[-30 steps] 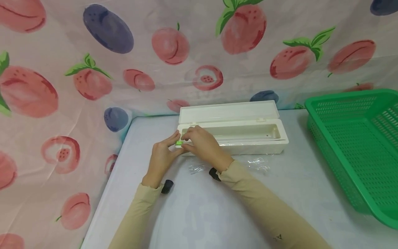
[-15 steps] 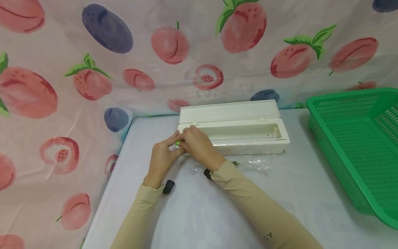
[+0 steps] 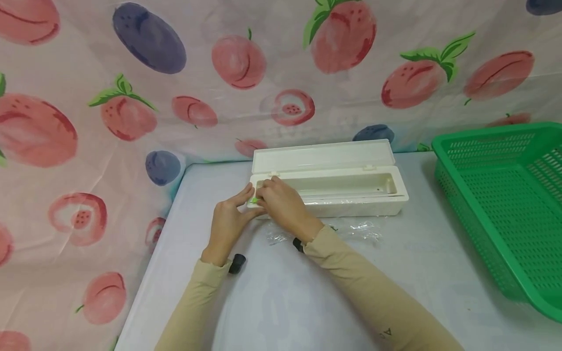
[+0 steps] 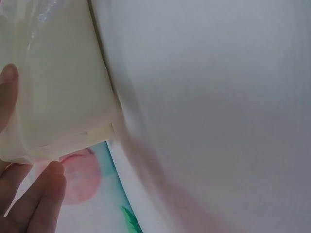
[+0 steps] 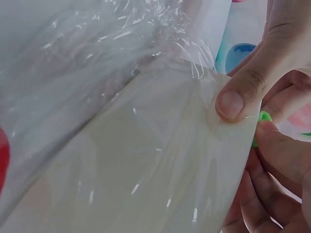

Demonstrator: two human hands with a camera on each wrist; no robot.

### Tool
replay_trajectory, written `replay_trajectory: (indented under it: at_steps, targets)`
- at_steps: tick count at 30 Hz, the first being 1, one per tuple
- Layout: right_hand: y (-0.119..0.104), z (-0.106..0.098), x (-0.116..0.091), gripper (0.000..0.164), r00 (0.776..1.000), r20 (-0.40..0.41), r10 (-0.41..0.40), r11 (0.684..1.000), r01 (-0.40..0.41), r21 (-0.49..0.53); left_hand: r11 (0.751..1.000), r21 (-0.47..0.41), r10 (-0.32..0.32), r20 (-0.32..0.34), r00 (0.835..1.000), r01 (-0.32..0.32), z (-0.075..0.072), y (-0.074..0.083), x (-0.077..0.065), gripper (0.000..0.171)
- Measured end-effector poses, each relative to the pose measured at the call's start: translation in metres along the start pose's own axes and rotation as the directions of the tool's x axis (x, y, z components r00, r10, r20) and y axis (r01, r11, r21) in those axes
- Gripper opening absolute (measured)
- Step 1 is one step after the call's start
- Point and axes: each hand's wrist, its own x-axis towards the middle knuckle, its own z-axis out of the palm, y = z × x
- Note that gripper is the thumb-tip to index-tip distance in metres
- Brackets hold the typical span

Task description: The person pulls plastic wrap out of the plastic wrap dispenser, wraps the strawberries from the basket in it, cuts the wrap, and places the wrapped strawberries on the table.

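Observation:
A long white cling film dispenser (image 3: 351, 209) stands on the table, its lid (image 3: 325, 157) tipped back. The left hand (image 3: 228, 222) grips its left end; in the right wrist view the thumb (image 5: 232, 103) presses the film-covered front. At the front rim's left end sits a small bright green slide cutter (image 3: 254, 200), which the right hand (image 3: 283, 207) pinches between thumb and fingers. Clear cling film (image 3: 362, 231) hangs over the front and lies crumpled on the table. In the left wrist view, fingers (image 4: 46, 199) lie at the dispenser's end (image 4: 63, 92).
A green perforated basket (image 3: 476, 219) stands at the right of the white-covered table (image 3: 272, 302). Behind and to the left hangs a fruit-patterned cloth (image 3: 246, 107). Black wrist devices (image 3: 237, 263) sit below both hands.
The right hand has shifted slightly left with the slide cutter, then a little back to the right. The left hand keeps its grip on the dispenser, which stays in place.

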Motion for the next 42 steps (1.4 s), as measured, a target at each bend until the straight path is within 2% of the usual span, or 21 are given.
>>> replay_trajectory:
  at_steps: [7, 16, 23, 29, 36, 42]
  targets:
    - [0.004, -0.004, -0.004, 0.010, 1.000, 0.010, -0.003, 1.000, 0.003, -0.026, 1.000, -0.006, 0.024, -0.001, 1.000, -0.024, 0.000, -0.002, 0.003, 0.065]
    - [0.009, -0.011, -0.007, 0.012, 0.998, 0.054, 0.014, 1.000, -0.015, 0.017, 0.999, -0.027, 0.041, -0.004, 0.999, -0.041, 0.000, -0.003, 0.001, 0.065]
    - [0.021, -0.019, -0.018, 0.010, 0.999, 0.033, 0.024, 1.000, -0.024, -0.013, 0.998, -0.020, 0.052, -0.015, 0.999, -0.052, 0.002, -0.005, 0.000, 0.065]
    - [0.032, -0.026, -0.028, 0.009, 0.999, 0.026, 0.028, 1.000, -0.029, 0.013, 0.998, -0.024, 0.055, -0.012, 0.998, -0.055, 0.003, -0.004, 0.001, 0.063]
    - [0.056, -0.045, -0.043, 0.008, 0.995, 0.086, 0.048, 0.997, -0.052, 0.052, 1.000, -0.007, 0.025, 0.007, 1.000, -0.025, 0.000, -0.003, 0.001, 0.065]
    - [0.082, -0.064, -0.065, 0.011, 0.993, 0.096, 0.073, 0.995, -0.079, 0.068, 0.999, 0.002, 0.037, -0.005, 0.999, -0.037, 0.002, -0.003, 0.001, 0.064]
